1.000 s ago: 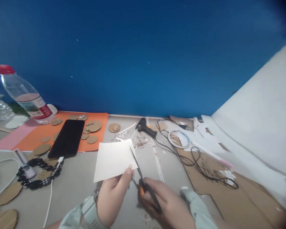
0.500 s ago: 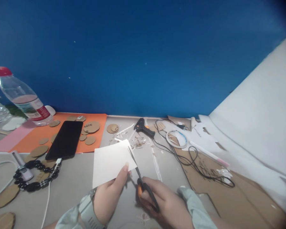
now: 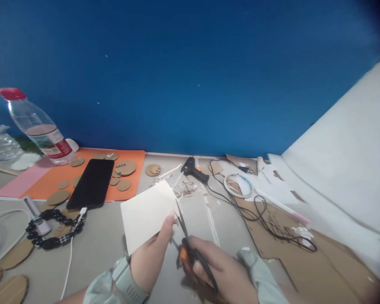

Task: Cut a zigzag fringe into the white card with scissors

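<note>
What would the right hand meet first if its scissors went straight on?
The scissors in the right hand would probably meet the white paper first, near its right edge; depth there is hard to judge.

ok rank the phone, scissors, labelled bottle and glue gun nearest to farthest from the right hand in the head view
1. Scissors, in the right hand
2. Glue gun, ahead
3. Phone, to the left
4. Labelled bottle, far left

white paper [image 3: 147, 215]: turned counterclockwise from earlier angle | scissors [image 3: 188, 244]: blades now spread visibly wider
</note>
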Action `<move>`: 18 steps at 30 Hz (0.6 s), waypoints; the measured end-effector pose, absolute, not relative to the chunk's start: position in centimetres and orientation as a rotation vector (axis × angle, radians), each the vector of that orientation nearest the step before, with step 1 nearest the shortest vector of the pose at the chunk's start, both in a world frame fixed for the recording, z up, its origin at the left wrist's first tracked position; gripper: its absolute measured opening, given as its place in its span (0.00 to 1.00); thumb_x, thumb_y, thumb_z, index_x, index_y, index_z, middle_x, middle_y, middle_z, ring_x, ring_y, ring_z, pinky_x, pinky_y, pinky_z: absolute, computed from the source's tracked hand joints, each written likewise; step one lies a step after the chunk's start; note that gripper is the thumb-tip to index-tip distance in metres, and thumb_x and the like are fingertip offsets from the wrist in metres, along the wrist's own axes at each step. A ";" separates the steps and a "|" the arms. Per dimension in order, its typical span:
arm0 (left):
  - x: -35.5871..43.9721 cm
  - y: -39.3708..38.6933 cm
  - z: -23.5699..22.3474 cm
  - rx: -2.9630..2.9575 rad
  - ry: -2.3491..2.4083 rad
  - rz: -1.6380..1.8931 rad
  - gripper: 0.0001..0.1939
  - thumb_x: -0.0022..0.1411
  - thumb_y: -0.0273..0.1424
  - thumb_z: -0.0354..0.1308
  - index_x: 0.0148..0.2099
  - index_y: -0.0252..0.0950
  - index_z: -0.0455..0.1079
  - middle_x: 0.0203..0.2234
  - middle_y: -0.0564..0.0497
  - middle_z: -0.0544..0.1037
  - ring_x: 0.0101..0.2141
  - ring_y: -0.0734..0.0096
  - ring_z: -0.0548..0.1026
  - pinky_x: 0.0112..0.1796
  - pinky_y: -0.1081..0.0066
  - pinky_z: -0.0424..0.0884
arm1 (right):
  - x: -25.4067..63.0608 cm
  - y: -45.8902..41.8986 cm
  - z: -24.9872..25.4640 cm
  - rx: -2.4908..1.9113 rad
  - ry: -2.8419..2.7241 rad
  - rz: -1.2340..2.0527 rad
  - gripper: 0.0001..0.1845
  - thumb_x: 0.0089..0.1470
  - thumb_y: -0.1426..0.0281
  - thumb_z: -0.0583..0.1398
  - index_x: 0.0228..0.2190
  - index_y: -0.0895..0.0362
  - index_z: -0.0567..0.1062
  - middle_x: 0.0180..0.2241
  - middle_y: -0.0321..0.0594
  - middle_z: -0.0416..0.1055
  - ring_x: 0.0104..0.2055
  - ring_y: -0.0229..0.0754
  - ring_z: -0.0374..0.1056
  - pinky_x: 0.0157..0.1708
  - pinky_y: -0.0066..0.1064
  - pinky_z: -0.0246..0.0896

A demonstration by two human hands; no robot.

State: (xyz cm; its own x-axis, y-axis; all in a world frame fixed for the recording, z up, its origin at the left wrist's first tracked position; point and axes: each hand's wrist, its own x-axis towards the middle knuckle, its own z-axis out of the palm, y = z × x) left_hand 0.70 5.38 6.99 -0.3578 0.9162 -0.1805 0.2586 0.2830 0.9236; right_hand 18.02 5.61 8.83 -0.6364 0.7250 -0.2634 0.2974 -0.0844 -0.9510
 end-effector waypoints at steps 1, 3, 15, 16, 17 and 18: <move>0.8 5.4 7.0 1.069 1.776 1.086 0.17 0.54 0.46 0.57 0.34 0.38 0.77 0.40 0.47 0.81 0.51 0.55 0.71 0.59 0.61 0.54 | 18.0 5.6 8.9 -1.114 -1.817 1.805 0.33 0.51 0.41 0.49 0.36 0.59 0.68 0.26 0.35 0.61 0.26 0.36 0.59 0.25 0.27 0.59; 0.9 5.3 7.0 1.077 1.731 1.078 0.17 0.55 0.46 0.56 0.34 0.38 0.77 0.40 0.48 0.81 0.51 0.55 0.72 0.59 0.61 0.55 | 17.9 5.4 9.1 -1.122 -1.728 1.851 0.33 0.49 0.40 0.50 0.36 0.58 0.68 0.25 0.33 0.59 0.25 0.35 0.58 0.24 0.26 0.59; 1.8 5.2 7.2 1.134 1.656 1.117 0.13 0.53 0.40 0.58 0.38 0.39 0.75 0.45 0.46 0.78 0.54 0.55 0.68 0.60 0.61 0.53 | 17.7 5.3 9.0 -1.059 -1.697 1.767 0.30 0.53 0.44 0.51 0.35 0.59 0.69 0.28 0.36 0.60 0.28 0.37 0.56 0.28 0.27 0.59; 1.9 5.2 7.0 1.120 1.651 1.124 0.14 0.52 0.40 0.59 0.39 0.39 0.74 0.47 0.45 0.77 0.54 0.55 0.68 0.59 0.61 0.55 | 17.7 5.3 9.0 -1.065 -1.693 1.770 0.30 0.52 0.44 0.51 0.35 0.59 0.69 0.29 0.37 0.61 0.29 0.37 0.57 0.27 0.27 0.59; 1.9 5.2 6.8 1.106 1.647 1.127 0.15 0.52 0.40 0.59 0.41 0.38 0.74 0.48 0.44 0.76 0.53 0.55 0.69 0.58 0.62 0.57 | 17.6 5.3 9.1 -1.070 -1.690 1.780 0.30 0.52 0.43 0.51 0.35 0.59 0.68 0.29 0.37 0.61 0.29 0.37 0.58 0.26 0.26 0.59; 1.9 5.2 6.5 1.089 1.642 1.126 0.17 0.53 0.40 0.59 0.42 0.37 0.73 0.49 0.43 0.75 0.53 0.56 0.70 0.58 0.63 0.59 | 17.6 5.3 9.1 -1.074 -1.686 1.792 0.30 0.52 0.43 0.51 0.35 0.59 0.68 0.29 0.38 0.62 0.28 0.37 0.58 0.25 0.26 0.59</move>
